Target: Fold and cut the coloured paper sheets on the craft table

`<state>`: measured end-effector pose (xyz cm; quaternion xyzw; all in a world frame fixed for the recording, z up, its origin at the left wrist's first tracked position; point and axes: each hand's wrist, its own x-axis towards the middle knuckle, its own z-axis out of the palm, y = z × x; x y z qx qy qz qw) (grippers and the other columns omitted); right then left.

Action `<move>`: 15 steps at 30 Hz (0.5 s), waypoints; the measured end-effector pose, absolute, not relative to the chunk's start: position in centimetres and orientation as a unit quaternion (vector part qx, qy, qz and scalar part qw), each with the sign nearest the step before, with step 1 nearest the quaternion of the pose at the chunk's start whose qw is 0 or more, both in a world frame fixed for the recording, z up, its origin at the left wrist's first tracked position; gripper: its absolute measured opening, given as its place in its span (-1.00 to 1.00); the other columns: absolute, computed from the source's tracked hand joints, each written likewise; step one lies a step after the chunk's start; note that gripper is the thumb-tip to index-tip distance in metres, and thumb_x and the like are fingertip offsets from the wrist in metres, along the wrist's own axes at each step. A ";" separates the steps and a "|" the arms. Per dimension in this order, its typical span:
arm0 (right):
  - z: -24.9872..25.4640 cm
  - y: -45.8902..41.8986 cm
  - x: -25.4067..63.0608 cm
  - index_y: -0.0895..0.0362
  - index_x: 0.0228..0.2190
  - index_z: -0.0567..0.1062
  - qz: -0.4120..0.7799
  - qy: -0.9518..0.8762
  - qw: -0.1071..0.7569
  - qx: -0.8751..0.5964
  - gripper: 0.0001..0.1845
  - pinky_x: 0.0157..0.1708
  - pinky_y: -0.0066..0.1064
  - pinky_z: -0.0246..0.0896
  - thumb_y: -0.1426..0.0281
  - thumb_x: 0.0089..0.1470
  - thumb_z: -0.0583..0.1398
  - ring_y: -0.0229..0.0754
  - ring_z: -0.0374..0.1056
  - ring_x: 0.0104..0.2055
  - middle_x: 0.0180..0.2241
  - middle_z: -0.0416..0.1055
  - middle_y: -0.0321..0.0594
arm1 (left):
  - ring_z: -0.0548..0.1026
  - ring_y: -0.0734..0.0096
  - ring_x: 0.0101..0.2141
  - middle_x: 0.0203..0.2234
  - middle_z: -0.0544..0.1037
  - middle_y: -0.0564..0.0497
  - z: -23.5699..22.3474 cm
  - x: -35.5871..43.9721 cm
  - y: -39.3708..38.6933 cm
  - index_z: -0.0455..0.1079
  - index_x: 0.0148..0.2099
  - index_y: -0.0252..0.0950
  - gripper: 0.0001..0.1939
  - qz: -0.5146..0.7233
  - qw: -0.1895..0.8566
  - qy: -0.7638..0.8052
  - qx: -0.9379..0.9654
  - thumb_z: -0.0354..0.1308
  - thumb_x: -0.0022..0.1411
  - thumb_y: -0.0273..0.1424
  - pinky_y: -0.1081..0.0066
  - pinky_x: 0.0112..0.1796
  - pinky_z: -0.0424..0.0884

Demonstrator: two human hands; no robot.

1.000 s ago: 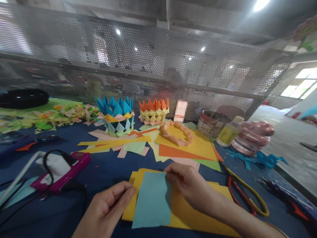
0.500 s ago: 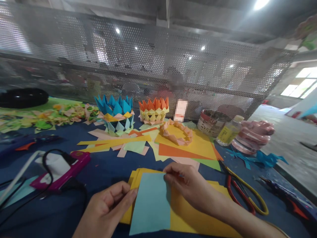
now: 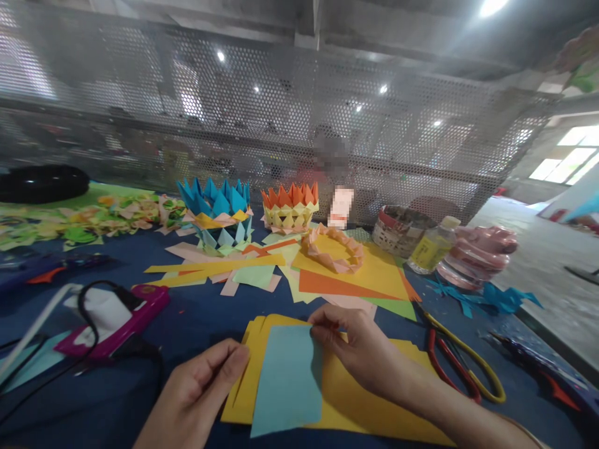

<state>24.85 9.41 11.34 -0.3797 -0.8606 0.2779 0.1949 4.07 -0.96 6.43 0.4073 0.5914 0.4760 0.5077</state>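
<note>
A light blue rectangle of paper (image 3: 287,380) lies over a stack of yellow paper (image 3: 384,405) at the near middle of the table. My right hand (image 3: 353,343) pinches the blue paper's upper right corner between thumb and fingers. My left hand (image 3: 201,386) is at the left edge of the yellow stack, thumb pressed against the curled fingers, apart from the blue paper. What lies between those fingertips, if anything, is hidden. Pliers with red and yellow handles (image 3: 453,368) lie right of my right forearm.
Folded paper crowns, one blue (image 3: 219,202) and one orange (image 3: 291,206), stand at the back near a peach paper ring (image 3: 334,249). A magenta power strip (image 3: 150,302) with cables sits left. A bottle (image 3: 431,249) and a glue gun (image 3: 552,374) are right.
My left thumb has come away from the blue paper's left edge and moved slightly left. The blue paper's lower left corner has shifted a little right and up. My right hand keeps its pinch.
</note>
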 end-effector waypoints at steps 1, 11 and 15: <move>11.2 9.5 24.8 0.08 -0.38 0.50 0.271 -0.862 0.200 -0.380 -0.85 -0.33 -0.51 0.15 0.52 0.15 0.15 -0.29 0.35 -0.36 -0.40 0.50 -0.37 | 0.28 0.40 -0.48 -0.57 0.28 0.15 6.5 4.1 -1.0 0.30 -0.46 -0.19 -0.59 0.476 0.505 0.593 0.410 0.13 0.13 0.04 0.53 -0.48 0.30; 11.0 9.7 25.1 0.10 -0.34 0.50 0.232 -0.851 0.295 -0.366 -0.86 -0.30 -0.39 0.20 0.43 0.18 0.12 -0.18 0.41 -0.30 -0.36 0.53 -0.27 | 0.49 0.38 -0.37 -0.42 0.56 0.12 5.0 3.4 -1.3 0.38 -0.26 -0.10 -0.59 0.431 0.306 0.707 0.469 0.01 0.14 0.11 0.54 -0.41 0.32; 11.3 9.5 25.0 0.11 -0.38 0.48 0.252 -0.851 0.280 -0.365 -0.87 -0.35 -0.45 0.18 0.44 0.18 0.13 -0.24 0.37 -0.36 -0.40 0.50 -0.30 | 0.53 0.45 -0.16 -0.06 0.52 0.20 6.6 4.0 -1.7 0.32 0.00 0.06 -0.65 0.499 0.222 0.732 0.407 0.01 0.23 0.01 0.60 -0.14 0.35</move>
